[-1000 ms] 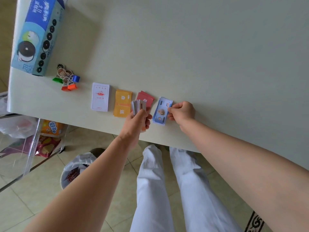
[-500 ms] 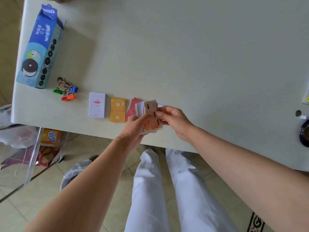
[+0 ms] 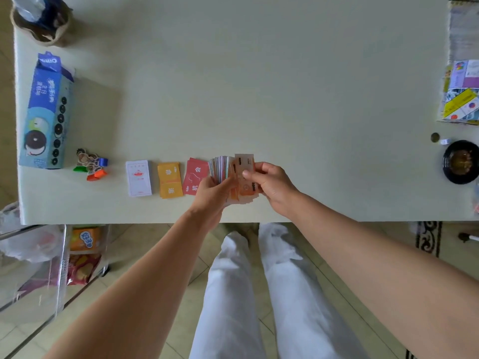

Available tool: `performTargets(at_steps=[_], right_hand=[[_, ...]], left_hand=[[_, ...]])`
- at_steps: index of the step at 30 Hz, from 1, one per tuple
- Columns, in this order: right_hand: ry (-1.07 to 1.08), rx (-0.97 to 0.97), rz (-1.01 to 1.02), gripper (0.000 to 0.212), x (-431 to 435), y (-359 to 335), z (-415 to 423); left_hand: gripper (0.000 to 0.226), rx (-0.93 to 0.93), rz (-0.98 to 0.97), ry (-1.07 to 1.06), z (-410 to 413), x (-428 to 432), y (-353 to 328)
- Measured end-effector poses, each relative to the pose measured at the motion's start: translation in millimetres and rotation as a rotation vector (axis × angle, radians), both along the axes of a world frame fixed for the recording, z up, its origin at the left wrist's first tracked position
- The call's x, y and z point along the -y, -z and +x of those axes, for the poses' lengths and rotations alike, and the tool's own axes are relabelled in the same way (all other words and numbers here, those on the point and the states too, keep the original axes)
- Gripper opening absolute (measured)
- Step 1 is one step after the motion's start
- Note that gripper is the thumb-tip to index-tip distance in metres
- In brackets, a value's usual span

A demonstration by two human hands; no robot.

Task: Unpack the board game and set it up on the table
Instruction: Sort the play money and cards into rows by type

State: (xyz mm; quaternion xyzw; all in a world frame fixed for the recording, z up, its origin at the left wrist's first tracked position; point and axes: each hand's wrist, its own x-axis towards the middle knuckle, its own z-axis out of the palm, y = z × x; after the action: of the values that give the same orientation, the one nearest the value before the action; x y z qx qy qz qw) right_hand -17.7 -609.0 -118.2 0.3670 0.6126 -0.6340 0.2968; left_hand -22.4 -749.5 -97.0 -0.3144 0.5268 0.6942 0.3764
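Currently, your left hand [image 3: 212,190] grips a bundle of paper notes [image 3: 220,167], fingers curled round its near end, so that the edges fan out on the far side. Your right hand [image 3: 272,185] pinches the orange notes [image 3: 245,189] at the right face of that bundle, thumb on top and fingers curled beneath. Both hands meet over the near edge of the table [image 3: 259,86], just right of the red deck [image 3: 195,176]; whether the notes touch the tabletop cannot be told.

Three card piles lie flat in a row along the near edge. From left to right they are the white deck [image 3: 138,178], the yellow deck [image 3: 169,180] and the red deck, each just beside the next but apart. Left of the white deck stand the figure pawns [image 3: 90,164], clustered on green, orange and blue bases.

A blue biscuit box [image 3: 45,112] lies on its side near the left edge, and a woven basket [image 3: 41,24] sits at the far left corner. At the right edge the game board [image 3: 461,94] is partly out of view. Nearer than it sit a coin [image 3: 435,137] and a dark round dish [image 3: 461,161]. Your white trousers [image 3: 233,294] show below the table, and a clear bin [image 3: 39,268] of snack packets stands on the floor at the left.
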Motion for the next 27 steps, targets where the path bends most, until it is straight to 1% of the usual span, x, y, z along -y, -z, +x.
performTargets(at_steps=[3, 7, 9, 13, 18, 22, 25, 27], right_hand=[[0.044, 0.020, -0.012, 0.013, -7, -5, 9], [0.050, 0.045, 0.014, 0.016, -21, -9, 17], [0.049, 0.044, 0.035, 0.015, -29, -10, 20], [0.077, 0.042, 0.031, 0.003, -44, -12, 23], [0.068, 0.049, -0.011, 0.006, -63, -14, 28], [0.087, 0.054, -0.047, 0.002, -74, -16, 31], [0.111, 0.046, -0.053, 0.006, -81, -18, 31], [0.124, 0.043, -0.102, 0.009, -85, -21, 31]], left_hand=[[0.015, 0.009, -0.026, 0.032, 2, -6, -4], [0.013, 0.001, -0.058, 0.055, 3, -16, -11], [0.014, -0.012, -0.068, 0.059, 4, -23, -15], [0.006, 0.004, -0.027, 0.024, 4, -36, -18], [0.013, -0.001, -0.061, 0.065, 4, -51, -23], [0.013, 0.034, -0.032, 0.046, 6, -61, -25], [0.014, 0.012, -0.039, 0.052, 8, -68, -25], [0.015, -0.013, -0.060, 0.068, 9, -71, -25]])
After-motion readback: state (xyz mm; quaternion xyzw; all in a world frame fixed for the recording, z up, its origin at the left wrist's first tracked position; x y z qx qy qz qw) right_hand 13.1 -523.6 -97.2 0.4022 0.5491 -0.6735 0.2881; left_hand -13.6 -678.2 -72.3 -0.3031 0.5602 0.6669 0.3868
